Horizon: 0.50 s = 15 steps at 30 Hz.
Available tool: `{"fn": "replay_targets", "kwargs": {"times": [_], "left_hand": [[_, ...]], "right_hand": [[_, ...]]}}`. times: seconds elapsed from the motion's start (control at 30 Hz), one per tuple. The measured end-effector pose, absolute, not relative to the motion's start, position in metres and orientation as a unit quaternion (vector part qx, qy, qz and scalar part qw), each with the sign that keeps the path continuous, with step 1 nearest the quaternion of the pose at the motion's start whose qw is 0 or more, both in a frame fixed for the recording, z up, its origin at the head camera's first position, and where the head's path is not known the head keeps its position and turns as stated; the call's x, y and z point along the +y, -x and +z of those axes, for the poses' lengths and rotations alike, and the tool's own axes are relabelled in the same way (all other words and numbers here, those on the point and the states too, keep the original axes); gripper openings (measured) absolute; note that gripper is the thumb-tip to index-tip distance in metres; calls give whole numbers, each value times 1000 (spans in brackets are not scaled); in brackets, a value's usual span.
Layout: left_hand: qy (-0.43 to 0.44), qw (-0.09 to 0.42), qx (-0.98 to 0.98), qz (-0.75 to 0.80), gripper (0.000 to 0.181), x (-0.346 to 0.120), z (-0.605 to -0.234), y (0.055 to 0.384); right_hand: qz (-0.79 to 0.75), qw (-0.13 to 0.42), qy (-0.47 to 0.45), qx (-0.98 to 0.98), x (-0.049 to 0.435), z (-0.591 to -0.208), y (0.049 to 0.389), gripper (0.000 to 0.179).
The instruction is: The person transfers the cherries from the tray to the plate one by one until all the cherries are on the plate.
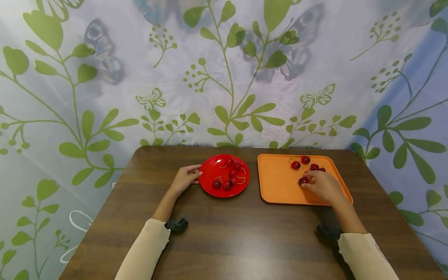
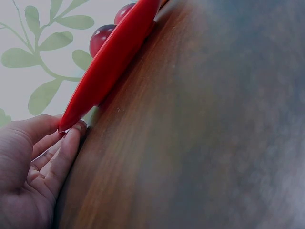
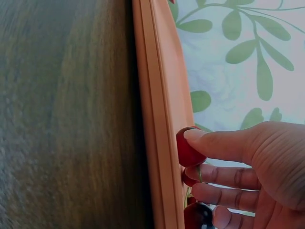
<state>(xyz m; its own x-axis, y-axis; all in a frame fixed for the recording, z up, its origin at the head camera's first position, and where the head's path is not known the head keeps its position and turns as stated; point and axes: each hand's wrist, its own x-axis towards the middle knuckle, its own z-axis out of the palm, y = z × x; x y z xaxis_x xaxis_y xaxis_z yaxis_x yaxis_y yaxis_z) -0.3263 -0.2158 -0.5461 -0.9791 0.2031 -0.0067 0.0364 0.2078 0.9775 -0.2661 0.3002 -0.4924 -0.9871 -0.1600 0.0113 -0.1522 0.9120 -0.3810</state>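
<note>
In the head view my left hand (image 1: pixel 185 179) is at the left edge of a round red plate (image 1: pixel 209 171). Its thumb lies over the rim and its fingers go under it, pinching the plate, as the left wrist view shows. Several dark red cherries (image 1: pixel 226 185) with thin stems lie on the plate. Over the right part of an orange tray (image 1: pixel 276 179), my right hand (image 1: pixel 323 186) pinches a cherry (image 3: pixel 189 148) between thumb and forefinger. Other cherries (image 1: pixel 295 165) lie on the tray behind and beside the fingers, some partly hidden by them.
The plate and tray stand side by side near the back of a brown wooden table (image 1: pixel 238 233), a narrow gap between them. A cloth (image 1: pixel 168 77) printed with green leaves and butterflies hangs behind the table. Dark straps (image 1: pixel 176 225) circle both wrists.
</note>
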Motion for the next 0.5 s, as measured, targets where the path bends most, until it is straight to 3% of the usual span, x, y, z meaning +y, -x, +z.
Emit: {"fn": "replay_targets", "kwargs": {"times": [0.5], "left_hand": [[-80, 70, 776, 622, 41, -216, -547, 327]], "right_hand": [[-182, 7, 81, 980, 302, -494, 267, 40]]}}
